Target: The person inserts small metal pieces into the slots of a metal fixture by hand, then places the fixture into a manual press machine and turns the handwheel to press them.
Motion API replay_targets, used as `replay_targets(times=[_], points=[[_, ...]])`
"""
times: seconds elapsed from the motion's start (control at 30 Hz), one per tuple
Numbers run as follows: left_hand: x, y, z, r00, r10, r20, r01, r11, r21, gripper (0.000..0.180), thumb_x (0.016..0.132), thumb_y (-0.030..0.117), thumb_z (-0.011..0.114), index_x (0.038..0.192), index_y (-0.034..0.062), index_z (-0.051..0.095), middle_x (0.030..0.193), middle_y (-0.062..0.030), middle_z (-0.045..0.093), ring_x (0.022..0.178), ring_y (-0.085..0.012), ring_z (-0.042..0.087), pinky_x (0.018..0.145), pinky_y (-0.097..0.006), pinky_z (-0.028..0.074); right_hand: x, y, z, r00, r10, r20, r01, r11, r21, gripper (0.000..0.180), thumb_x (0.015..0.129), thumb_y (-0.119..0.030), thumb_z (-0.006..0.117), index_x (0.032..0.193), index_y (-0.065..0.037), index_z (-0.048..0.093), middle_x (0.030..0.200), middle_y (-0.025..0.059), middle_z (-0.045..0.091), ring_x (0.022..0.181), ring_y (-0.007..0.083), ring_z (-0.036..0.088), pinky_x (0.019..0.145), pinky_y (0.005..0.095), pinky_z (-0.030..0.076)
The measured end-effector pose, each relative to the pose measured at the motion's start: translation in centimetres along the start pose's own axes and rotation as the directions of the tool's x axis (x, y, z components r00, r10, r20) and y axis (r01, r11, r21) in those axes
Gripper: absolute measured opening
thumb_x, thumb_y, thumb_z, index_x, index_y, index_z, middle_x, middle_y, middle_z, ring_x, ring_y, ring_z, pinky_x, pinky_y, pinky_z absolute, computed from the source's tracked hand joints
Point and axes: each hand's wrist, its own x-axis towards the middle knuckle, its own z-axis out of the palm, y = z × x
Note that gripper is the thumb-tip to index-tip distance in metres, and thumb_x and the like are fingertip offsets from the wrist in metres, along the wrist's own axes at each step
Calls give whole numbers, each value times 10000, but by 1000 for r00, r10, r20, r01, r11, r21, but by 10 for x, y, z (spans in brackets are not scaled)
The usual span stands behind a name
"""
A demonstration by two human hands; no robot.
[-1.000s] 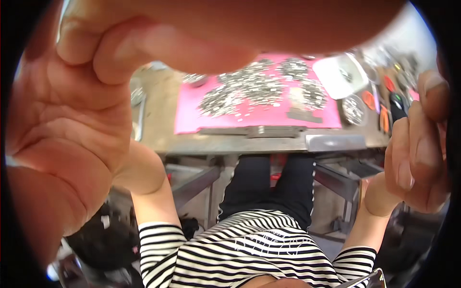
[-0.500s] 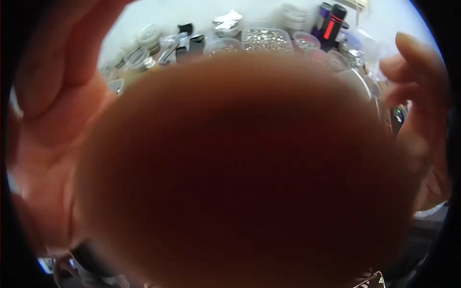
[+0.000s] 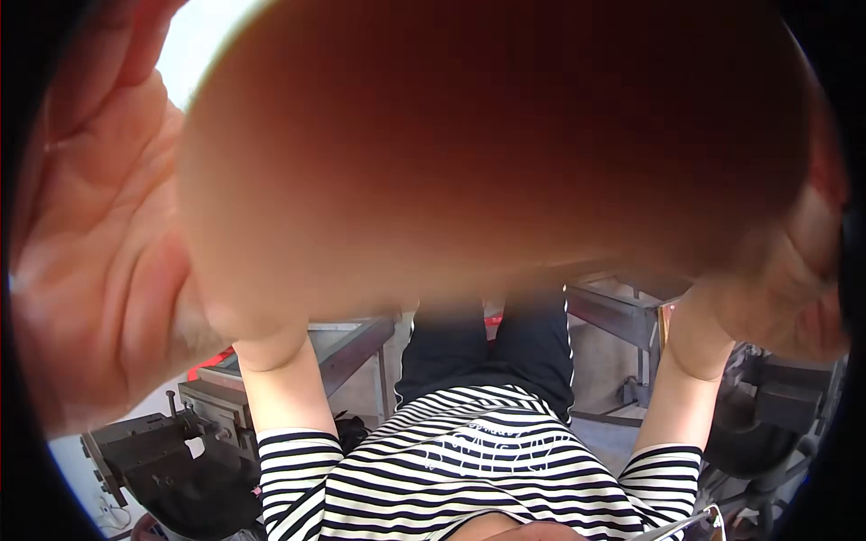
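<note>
Gently now | your left hand [image 3: 108, 261] shows palm, right hand [image 3: 798, 298] blurred | openness, hold: can't tell | keep blurred skin [image 3: 487, 153] off mid-view

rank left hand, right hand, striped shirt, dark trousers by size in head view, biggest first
1. Left hand, seen very close
2. Striped shirt
3. Dark trousers and right hand: too alike to rank, blur veiling the hand's edge
</note>
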Motion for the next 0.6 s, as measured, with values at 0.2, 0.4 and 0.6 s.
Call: replay_targets(times=[0.2,0.4,0.6], points=[[-17,7,8,997,-59,49,61,997,-45,548,1034,427,447,1429,48,416,1189,-239,673,1015,-392,705,839,-448,632,-35,19,6,989,78,127,-95,986,134,385,1079,-164,487,1304,143,545,1015,260,713,810,258,697,742,307,574],[-213,-6,16,550,-623,556,561,769,307,322,937,202,726,1251,138,699,1276,-90,698,1254,-365,591,1112,-573,365,-167,81,67,601,488,634,-551,826,-113,162,932,-44,698,1088,-25,737,931,98,694,785,190,668,678,309,530],[-250,-2,25,321,-608,726,410,781,472,484,1055,380,527,1458,115,569,1601,-54,444,1518,-465,251,1148,-771,111,-205,99,125,619,396,678,-394,904,-168,257,914,-74,697,1170,-79,718,863,136,592,839,331,614,739,444,495]])
